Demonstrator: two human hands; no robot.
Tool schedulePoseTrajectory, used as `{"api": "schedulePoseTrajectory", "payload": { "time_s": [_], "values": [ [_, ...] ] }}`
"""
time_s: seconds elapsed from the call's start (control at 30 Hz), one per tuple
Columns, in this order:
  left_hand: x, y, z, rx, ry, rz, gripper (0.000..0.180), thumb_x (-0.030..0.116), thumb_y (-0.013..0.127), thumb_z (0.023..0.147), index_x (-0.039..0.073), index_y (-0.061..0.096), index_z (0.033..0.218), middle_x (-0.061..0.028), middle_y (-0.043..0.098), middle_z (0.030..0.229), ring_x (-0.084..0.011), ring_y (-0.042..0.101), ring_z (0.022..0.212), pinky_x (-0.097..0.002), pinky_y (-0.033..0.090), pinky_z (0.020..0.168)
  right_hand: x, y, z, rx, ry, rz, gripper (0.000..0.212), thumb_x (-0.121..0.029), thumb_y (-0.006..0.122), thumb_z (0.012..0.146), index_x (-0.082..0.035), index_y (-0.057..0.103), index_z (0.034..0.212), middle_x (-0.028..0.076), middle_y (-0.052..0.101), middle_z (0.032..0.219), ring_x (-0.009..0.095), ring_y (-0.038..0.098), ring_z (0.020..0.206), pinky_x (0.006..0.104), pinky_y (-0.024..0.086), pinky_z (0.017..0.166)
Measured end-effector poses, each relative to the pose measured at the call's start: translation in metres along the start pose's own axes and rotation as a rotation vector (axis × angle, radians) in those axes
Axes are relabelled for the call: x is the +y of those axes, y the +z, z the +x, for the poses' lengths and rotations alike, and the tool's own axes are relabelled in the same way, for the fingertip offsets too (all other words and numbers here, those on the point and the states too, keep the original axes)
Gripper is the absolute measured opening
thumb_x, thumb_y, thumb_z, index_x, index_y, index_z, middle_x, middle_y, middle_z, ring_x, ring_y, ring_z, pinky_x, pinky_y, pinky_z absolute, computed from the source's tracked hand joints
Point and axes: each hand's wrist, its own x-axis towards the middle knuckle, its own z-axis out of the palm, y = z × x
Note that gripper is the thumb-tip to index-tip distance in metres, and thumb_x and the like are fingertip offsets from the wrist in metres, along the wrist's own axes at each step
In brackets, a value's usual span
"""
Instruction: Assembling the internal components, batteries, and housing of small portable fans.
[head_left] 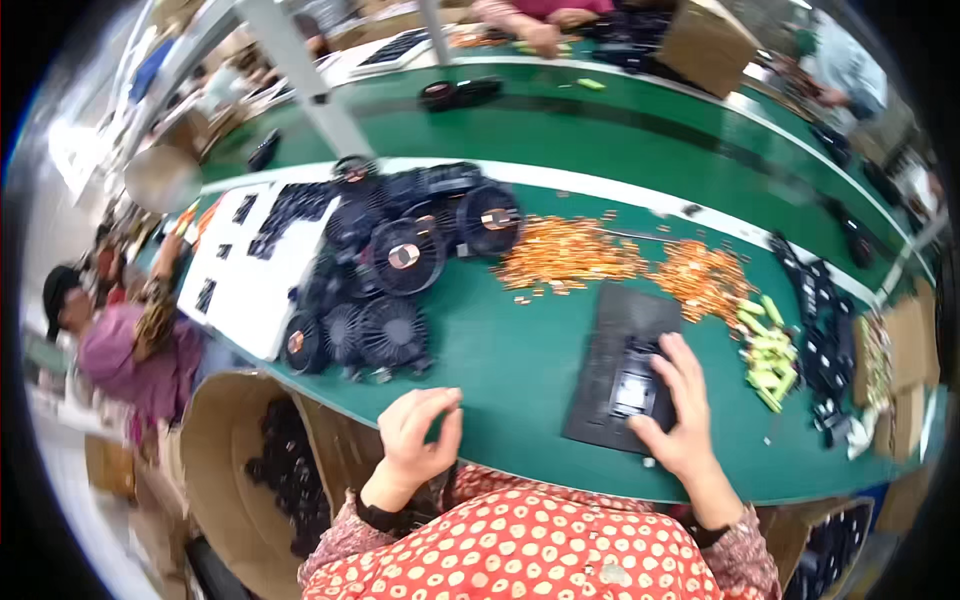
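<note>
On a black mat (pixel 592 400) on the green table lies a small dark plastic housing (pixel 634 390) with a pale, shiny rectangular recess. My right hand (pixel 683 412) grips this housing from its right side, thumb at the near end and fingers along the far end. My left hand (pixel 415 438) hovers over the table's near edge, left of the mat, its fingers curled toward the thumb. Whether anything small sits in that pinch cannot be made out. Beyond the mat lie two heaps of small copper-coloured metal pieces (pixel 570 255). Lime-green battery-like cylinders (pixel 768 362) are piled to its right.
Black round fans (pixel 405 258) are heaped at left, beside a white board (pixel 232 290) with dark parts. Black parts (pixel 822 330) line the right side. A cardboard box (pixel 225 455) stands below the left edge. Across a green conveyor belt (pixel 600 105), other people work.
</note>
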Motion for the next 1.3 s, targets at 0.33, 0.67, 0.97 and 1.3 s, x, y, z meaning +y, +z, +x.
{"api": "schedulePoseTrajectory", "payload": {
  "time_s": [0.33, 0.67, 0.97, 1.3],
  "values": [
    [-0.023, -0.041, -0.025, 0.192, -0.196, 0.380, 0.042, -0.006, 0.074, 0.073, -0.002, 0.064, 0.114, -0.0171, 0.069, 0.106, -0.0320, 0.067, 0.093, -0.0377, 0.055, 0.080, 0.002, -0.013, 0.006, -0.113, 0.098, -0.004, 0.070, -0.046, 0.065, 0.090, -0.001, 0.049, 0.142, 0.023, 0.040, 0.155, 0.041, 0.034, 0.146, 0.0515, 0.027, 0.119],
    [-0.040, -0.021, 0.025, -0.008, -0.282, 0.665, 0.082, 0.030, 0.084, 0.074, -0.003, 0.048, 0.140, -0.0203, 0.056, 0.137, -0.0389, 0.050, 0.131, -0.0556, 0.026, 0.117, 0.020, -0.024, 0.021, 0.007, 0.113, 0.025, 0.060, -0.026, 0.069, 0.090, 0.001, 0.051, 0.140, 0.023, 0.045, 0.151, 0.037, 0.042, 0.141, 0.0462, 0.031, 0.117],
    [-0.018, 0.007, 0.037, 0.185, -0.109, 0.382, 0.070, -0.003, 0.073, 0.077, -0.004, 0.046, 0.142, -0.0208, 0.052, 0.138, -0.0333, 0.054, 0.125, -0.0395, 0.045, 0.105, 0.027, -0.034, 0.023, 0.154, 0.185, 0.147, 0.052, -0.013, 0.070, 0.090, -0.001, 0.054, 0.137, 0.018, 0.053, 0.145, 0.032, 0.050, 0.135, 0.0427, 0.038, 0.113],
    [0.015, 0.061, 0.075, 0.136, 0.106, -0.120, 0.073, -0.002, 0.075, 0.072, -0.005, 0.043, 0.138, -0.0265, 0.058, 0.132, -0.0348, 0.061, 0.117, -0.0429, 0.049, 0.100, -0.009, -0.035, 0.031, -0.010, 0.316, 0.656, 0.059, -0.024, 0.065, 0.097, 0.004, 0.043, 0.145, 0.021, 0.053, 0.143, 0.028, 0.058, 0.127, 0.0397, 0.046, 0.107]
  ]
}}
